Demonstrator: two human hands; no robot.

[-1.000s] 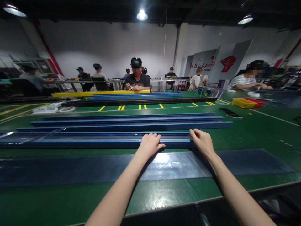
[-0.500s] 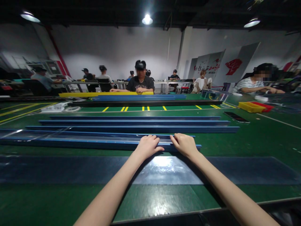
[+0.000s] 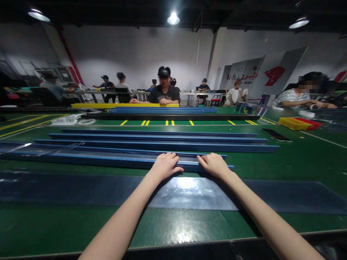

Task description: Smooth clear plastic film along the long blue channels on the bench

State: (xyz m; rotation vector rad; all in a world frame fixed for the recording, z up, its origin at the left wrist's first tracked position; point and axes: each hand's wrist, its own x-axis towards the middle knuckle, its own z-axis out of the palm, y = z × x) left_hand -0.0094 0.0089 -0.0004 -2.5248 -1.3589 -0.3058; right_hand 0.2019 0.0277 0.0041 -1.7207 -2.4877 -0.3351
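Two bare hands lie on one long blue channel (image 3: 108, 162), which runs parallel to the wearer's edge of the green table (image 3: 176, 227), a little in from it. The left hand (image 3: 166, 165) bends its fingers over the far rim, thumb on the near side; the right hand (image 3: 215, 165) rests nearer the channel's right end, just beside the left. From where I stand I can't tell whether either is gripping tightly or only resting.

Between channel and near edge lies one flat clear strip (image 3: 81, 187), under the forearms. I count three more blue channels (image 3: 189, 147) just beyond, side by side. Toward the far edge there's one black bar (image 3: 168, 117) and one yellow bar (image 3: 108, 105), with slimmer blue pieces between, too bunched to count. To the right sit one phone (image 3: 275, 134), one yellow tray (image 3: 292, 123) and one red tray (image 3: 310, 123), touching.

One person (image 3: 165, 94) sits at the far edge. Behind, wall panels (image 3: 244, 74) carry dark and red characters, too blurred for me to read, beside one red emblem (image 3: 274, 75).
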